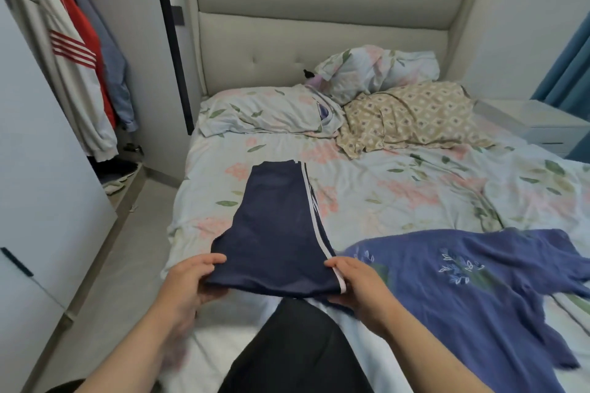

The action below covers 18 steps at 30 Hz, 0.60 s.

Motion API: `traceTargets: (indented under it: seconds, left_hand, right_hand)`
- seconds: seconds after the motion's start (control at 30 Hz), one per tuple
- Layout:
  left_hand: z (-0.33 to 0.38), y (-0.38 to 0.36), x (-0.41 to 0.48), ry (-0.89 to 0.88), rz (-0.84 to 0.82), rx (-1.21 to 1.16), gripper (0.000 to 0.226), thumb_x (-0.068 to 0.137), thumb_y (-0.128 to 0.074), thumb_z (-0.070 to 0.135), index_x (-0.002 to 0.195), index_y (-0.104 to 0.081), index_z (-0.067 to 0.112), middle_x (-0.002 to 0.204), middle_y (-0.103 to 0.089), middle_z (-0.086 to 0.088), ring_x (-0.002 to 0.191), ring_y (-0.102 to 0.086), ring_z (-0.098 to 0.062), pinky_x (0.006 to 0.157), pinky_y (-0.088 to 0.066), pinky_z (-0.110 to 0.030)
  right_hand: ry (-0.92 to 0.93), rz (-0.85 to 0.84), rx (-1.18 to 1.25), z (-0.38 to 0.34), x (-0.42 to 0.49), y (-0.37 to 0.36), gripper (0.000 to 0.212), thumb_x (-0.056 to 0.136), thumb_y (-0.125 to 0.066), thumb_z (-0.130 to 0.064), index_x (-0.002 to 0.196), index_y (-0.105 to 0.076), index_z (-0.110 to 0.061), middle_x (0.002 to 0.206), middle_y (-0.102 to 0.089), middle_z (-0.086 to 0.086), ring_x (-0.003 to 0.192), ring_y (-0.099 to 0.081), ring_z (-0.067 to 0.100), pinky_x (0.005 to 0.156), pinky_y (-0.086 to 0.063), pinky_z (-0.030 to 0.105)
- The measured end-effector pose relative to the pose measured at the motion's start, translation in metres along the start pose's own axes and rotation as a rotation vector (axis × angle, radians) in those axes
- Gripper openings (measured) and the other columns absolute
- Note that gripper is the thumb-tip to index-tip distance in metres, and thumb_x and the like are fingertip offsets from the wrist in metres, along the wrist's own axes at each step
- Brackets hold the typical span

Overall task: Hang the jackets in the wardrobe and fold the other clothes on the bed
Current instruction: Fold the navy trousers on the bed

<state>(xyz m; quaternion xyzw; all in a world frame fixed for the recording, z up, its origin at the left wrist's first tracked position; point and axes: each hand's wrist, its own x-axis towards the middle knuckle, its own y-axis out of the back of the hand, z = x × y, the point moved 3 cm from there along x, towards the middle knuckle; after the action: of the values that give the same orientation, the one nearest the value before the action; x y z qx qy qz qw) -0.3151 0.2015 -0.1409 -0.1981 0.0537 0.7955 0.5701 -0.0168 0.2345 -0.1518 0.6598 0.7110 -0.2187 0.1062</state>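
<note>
A pair of dark navy trousers with white side stripes (274, 233) lies folded lengthwise on the floral-sheeted bed (367, 188). It sits toward the bed's left edge, running from about the middle of that side down to the near edge. The left hand (191, 281) grips the near left corner of the trousers, thumb on top and fingers curled beneath the cloth. The right hand (357, 284) pinches the near right corner at the striped seam in the same way, so the near end is lifted a little off the sheet while the far end rests flat. Just right of the trousers, along the near edge, a violet-blue shirt with pale embroidered flowers (463, 281) lies spread out and creased. At the head end, a flat floral pillow (265, 108), a plump floral pillow (376, 70) and a beige diamond-patterned pillow (412, 112) sit against the grey padded headboard (319, 25). Beyond the bed's left edge, the open wardrobe (134, 9) holds a hanging white jacket with red stripes (64, 51), a red jacket (84, 16) and a grey-blue jacket (118, 73).
</note>
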Motion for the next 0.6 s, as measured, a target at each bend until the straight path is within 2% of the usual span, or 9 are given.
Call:
traceTargets:
  seconds: [0.07,0.13,0.17,0.23,0.33,0.43,0.47,0.53,0.6]
  left_hand:
    - [0.019,0.004,-0.022,-0.021,-0.100,-0.128,0.046,0.082,-0.028,-0.014,0.102,-0.067,0.000,0.102,-0.068,-0.017,0.074,-0.070,-0.028,0.061,-0.059,-0.036]
    - [0.036,0.008,-0.042,-0.091,-0.169,-0.105,0.056,0.077,-0.027,-0.023,0.108,-0.064,0.004,0.100,-0.071,-0.012,0.081,-0.073,-0.023,0.062,-0.060,-0.030]
    - [0.042,0.010,-0.051,-0.136,-0.172,-0.052,0.056,0.079,-0.030,-0.027,0.109,-0.064,0.007,0.100,-0.073,-0.010,0.087,-0.073,-0.021,0.063,-0.059,-0.027]
    - [0.053,0.010,-0.068,-0.254,-0.103,0.073,0.048,0.081,-0.047,-0.027,0.102,-0.068,0.011,0.091,-0.074,-0.007,0.083,-0.072,-0.017,0.060,-0.058,-0.023]
    - [0.064,0.010,-0.088,-0.416,-0.016,0.194,0.036,0.080,-0.062,-0.020,0.084,-0.074,0.015,0.072,-0.072,-0.004,0.071,-0.065,-0.018,0.060,-0.054,-0.026]
    - [0.069,0.015,-0.103,-0.553,-0.051,0.238,0.032,0.080,-0.064,-0.017,0.080,-0.074,0.013,0.078,-0.071,0.008,0.071,-0.064,-0.003,0.066,-0.050,-0.015]
    - [0.070,0.019,-0.105,-0.574,-0.069,0.236,0.031,0.081,-0.064,-0.018,0.080,-0.074,0.012,0.085,-0.070,0.012,0.075,-0.065,0.002,0.066,-0.049,-0.010]
    - [0.070,0.022,-0.105,-0.568,-0.135,0.208,0.034,0.084,-0.059,-0.017,0.083,-0.075,0.013,0.096,-0.073,0.008,0.084,-0.068,-0.001,0.069,-0.050,-0.009]
    - [0.069,0.023,-0.102,-0.542,-0.184,0.191,0.040,0.087,-0.056,-0.013,0.085,-0.076,0.021,0.086,-0.074,-0.001,0.080,-0.069,-0.010,0.067,-0.053,-0.017]
  right_hand:
    - [-0.006,-0.099,0.141,-0.010,-0.023,0.001,0.046,0.085,-0.037,0.014,0.099,-0.076,-0.007,0.113,-0.073,0.009,0.101,-0.071,0.031,0.077,-0.060,0.044]
    - [0.073,-0.204,0.101,-0.023,-0.047,0.001,0.063,0.076,-0.031,0.026,0.108,-0.073,-0.009,0.111,-0.074,0.005,0.100,-0.072,0.028,0.074,-0.060,0.034]
    - [0.148,-0.236,0.016,-0.030,-0.058,0.000,0.062,0.077,-0.036,0.027,0.112,-0.071,-0.010,0.109,-0.074,0.005,0.101,-0.072,0.024,0.074,-0.059,0.028]
    - [0.325,-0.189,-0.214,-0.042,-0.076,0.000,0.050,0.081,-0.054,0.021,0.110,-0.070,-0.016,0.102,-0.076,-0.001,0.100,-0.070,0.013,0.076,-0.054,0.018]
    - [0.496,-0.093,-0.380,-0.053,-0.093,0.001,0.031,0.090,-0.063,0.002,0.088,-0.076,-0.026,0.081,-0.072,-0.008,0.077,-0.065,0.001,0.068,-0.050,0.015]
    - [0.547,-0.021,-0.361,-0.058,-0.104,0.004,0.007,0.088,-0.070,-0.028,0.091,-0.076,-0.031,0.088,-0.072,-0.004,0.081,-0.065,0.006,0.070,-0.052,0.021]
    - [0.554,-0.032,-0.356,-0.057,-0.106,0.006,0.014,0.082,-0.071,-0.036,0.095,-0.075,-0.032,0.094,-0.073,-0.006,0.087,-0.067,0.006,0.072,-0.052,0.021]
    - [0.547,-0.093,-0.335,-0.057,-0.109,0.008,0.026,0.081,-0.069,-0.036,0.106,-0.074,-0.031,0.104,-0.075,-0.010,0.097,-0.068,0.003,0.077,-0.054,0.018]
    - [0.561,-0.130,-0.312,-0.057,-0.110,0.004,0.021,0.091,-0.064,-0.020,0.110,-0.074,-0.020,0.106,-0.076,-0.003,0.100,-0.070,0.008,0.078,-0.053,0.016]
